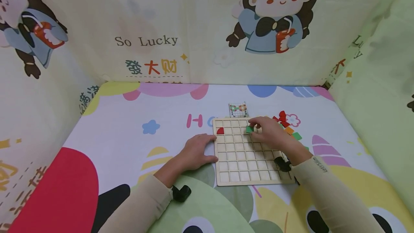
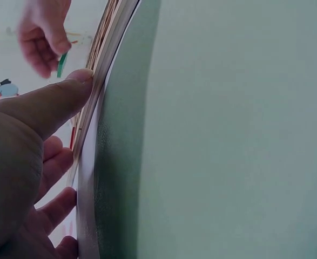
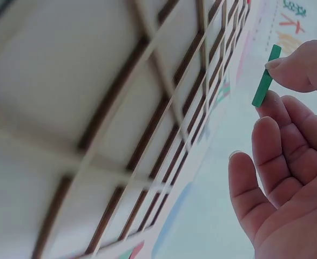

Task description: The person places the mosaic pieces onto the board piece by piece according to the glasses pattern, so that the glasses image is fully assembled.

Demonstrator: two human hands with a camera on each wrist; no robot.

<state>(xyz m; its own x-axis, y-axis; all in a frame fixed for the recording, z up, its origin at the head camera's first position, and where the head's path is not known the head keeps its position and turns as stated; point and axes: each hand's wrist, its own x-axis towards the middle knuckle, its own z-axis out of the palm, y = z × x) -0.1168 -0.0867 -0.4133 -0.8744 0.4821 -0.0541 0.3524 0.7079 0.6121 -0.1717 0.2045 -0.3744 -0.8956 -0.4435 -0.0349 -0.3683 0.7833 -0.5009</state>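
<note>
A wooden grid board (image 1: 242, 182) lies on the patterned tabletop, divided into rows of square cells. In its upper left part sits a red quarter-round piece (image 1: 220, 131). My right hand (image 1: 270, 132) pinches a green square tile (image 1: 249, 129) between thumb and fingertip, over the upper part of the grid. The right wrist view shows that green tile (image 3: 267, 75) edge-on, apart from the lattice. At the board's left edge rests my left hand (image 1: 197, 152), thumb and fingers extended and touching the frame. In the left wrist view the thumb (image 2: 55, 102) presses on that edge.
Beyond the board lies a small printed pattern card (image 1: 238, 109) with red and green shapes. Loose red pieces (image 1: 283, 118), an orange piece (image 1: 289, 130) and a green piece (image 1: 297, 136) lie right of the board, partly behind my right hand. Printed cloth walls (image 1: 200, 64) enclose the table.
</note>
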